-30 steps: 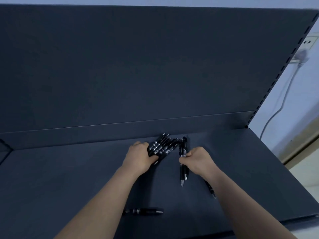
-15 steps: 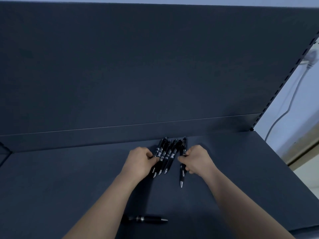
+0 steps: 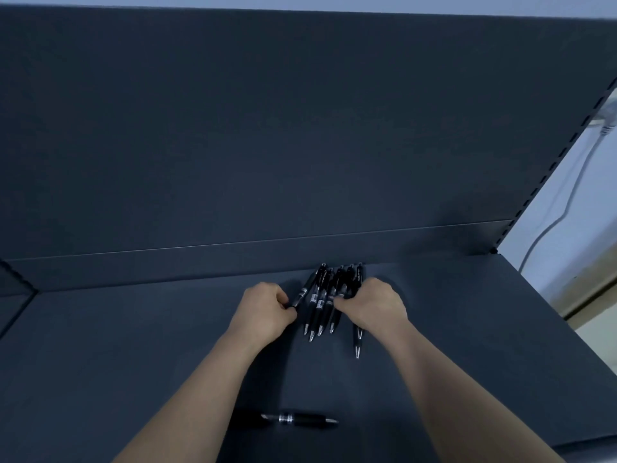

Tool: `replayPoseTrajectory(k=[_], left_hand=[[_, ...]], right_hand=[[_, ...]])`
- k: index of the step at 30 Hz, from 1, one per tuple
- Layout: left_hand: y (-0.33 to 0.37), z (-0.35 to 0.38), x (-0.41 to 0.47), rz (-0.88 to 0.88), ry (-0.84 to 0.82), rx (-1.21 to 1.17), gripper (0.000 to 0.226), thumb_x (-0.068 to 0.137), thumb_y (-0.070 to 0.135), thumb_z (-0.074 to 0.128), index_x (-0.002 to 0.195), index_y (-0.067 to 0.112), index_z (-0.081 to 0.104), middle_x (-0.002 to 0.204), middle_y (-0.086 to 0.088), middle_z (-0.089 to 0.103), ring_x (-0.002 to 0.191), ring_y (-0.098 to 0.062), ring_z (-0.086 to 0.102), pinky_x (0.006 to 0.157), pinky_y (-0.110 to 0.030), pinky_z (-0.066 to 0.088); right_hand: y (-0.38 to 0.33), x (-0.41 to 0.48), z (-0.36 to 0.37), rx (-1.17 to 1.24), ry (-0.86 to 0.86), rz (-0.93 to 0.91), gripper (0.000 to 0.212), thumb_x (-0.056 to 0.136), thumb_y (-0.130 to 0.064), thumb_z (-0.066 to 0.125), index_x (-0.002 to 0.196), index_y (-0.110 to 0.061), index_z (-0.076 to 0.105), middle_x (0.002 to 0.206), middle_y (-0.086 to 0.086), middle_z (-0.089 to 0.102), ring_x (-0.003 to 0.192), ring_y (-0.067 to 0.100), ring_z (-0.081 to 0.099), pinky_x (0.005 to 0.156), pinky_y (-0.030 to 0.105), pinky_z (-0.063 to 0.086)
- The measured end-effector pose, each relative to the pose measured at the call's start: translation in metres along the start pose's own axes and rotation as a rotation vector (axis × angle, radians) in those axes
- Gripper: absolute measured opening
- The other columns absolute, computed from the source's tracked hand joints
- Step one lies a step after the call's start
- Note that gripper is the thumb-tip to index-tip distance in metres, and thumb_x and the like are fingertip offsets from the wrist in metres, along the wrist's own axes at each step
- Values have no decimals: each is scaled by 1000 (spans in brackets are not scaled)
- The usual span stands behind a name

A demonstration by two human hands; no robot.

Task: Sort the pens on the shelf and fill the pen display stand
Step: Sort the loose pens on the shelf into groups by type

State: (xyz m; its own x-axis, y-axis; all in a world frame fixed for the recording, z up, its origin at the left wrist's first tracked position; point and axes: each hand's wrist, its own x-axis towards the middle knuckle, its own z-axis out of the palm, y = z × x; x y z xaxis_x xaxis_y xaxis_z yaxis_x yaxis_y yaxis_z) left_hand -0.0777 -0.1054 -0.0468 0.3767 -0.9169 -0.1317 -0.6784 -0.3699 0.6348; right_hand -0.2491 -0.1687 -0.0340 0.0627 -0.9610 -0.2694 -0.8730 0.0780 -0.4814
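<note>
Several black click pens (image 3: 320,297) lie side by side on the dark shelf (image 3: 133,345), clips toward the back panel and tips toward me. My left hand (image 3: 267,310) pinches the leftmost pen of the bunch with curled fingers. My right hand (image 3: 374,304) grips the right side of the bunch, fingers curled over the pens. One pen (image 3: 358,342) sticks out nearer to me from under my right hand. A single pen (image 3: 300,420) lies crosswise near the shelf's front edge, between my forearms. No pen display stand is in view.
The shelf's tall dark back panel (image 3: 267,128) rises right behind the pens. A slotted upright (image 3: 547,168) bounds the shelf on the right, with a wall, a plug and a hanging cable (image 3: 567,202) beyond it.
Both hands have drawn together, squeezing the fanned pens into a tighter, straighter bunch. The pen my right hand held apart now lies against the group.
</note>
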Motion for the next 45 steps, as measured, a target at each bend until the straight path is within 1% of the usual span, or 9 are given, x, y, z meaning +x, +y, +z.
replayPoseTrajectory(k=[4,13,19,23,26,29,34,40,45], left_hand=[[-4,-2,-1,17,15,18,17,78,23,70,94,16,68,87,2,68,79,-14,65,74,-27,54],[-8,-4,-3,29,8,27,21,79,30,71,95,18,67,87,4,67,81,-13,64,75,-26,53],[-10,-5,-5,37,19,23,22,79,30,72,96,18,67,85,6,65,80,-12,63,73,-24,52],[-10,-5,-5,44,27,33,23,78,31,72,96,18,67,85,6,64,81,-13,63,75,-25,52],[-11,-5,-6,47,26,39,22,79,30,72,96,18,67,86,6,64,82,-13,63,75,-25,52],[-11,-6,-7,44,26,38,23,79,31,71,97,18,67,89,5,65,84,-13,64,77,-27,53],[-8,-4,-8,41,37,46,23,78,33,71,98,21,66,93,5,66,86,-14,63,80,-28,53],[5,0,-12,127,92,111,27,82,34,66,103,18,64,98,2,64,89,-17,60,80,-29,51],[22,9,-17,177,38,163,32,84,38,65,105,13,62,100,-2,62,87,-19,60,77,-33,52]], right_hand=[[-8,0,0,-76,-19,38,28,75,-42,62,69,-15,56,69,-3,59,62,16,55,57,24,41],[-9,4,5,-64,-62,74,28,68,-43,60,64,-16,57,68,-1,65,69,19,66,57,23,48],[-11,5,5,-133,-53,74,30,70,-46,61,71,-17,56,77,0,68,77,21,69,70,27,54],[-13,1,2,-220,-58,75,35,74,-51,61,73,-16,58,69,-1,65,71,18,67,61,23,49],[-14,0,1,-269,-58,69,37,75,-53,61,75,-16,57,67,-3,63,70,17,65,61,23,49],[-12,-1,0,-287,-45,65,29,77,-45,60,78,-16,56,70,-4,58,65,16,56,60,24,44],[-5,-2,0,-238,-25,56,24,75,-39,60,73,-16,54,70,-4,56,64,17,53,58,24,40],[2,-8,-3,-143,-24,39,26,75,-40,58,68,-15,54,70,-3,60,61,14,55,54,23,40],[8,-15,-13,-114,-12,21,29,75,-42,60,68,-15,54,72,-3,61,63,16,55,54,24,39]])
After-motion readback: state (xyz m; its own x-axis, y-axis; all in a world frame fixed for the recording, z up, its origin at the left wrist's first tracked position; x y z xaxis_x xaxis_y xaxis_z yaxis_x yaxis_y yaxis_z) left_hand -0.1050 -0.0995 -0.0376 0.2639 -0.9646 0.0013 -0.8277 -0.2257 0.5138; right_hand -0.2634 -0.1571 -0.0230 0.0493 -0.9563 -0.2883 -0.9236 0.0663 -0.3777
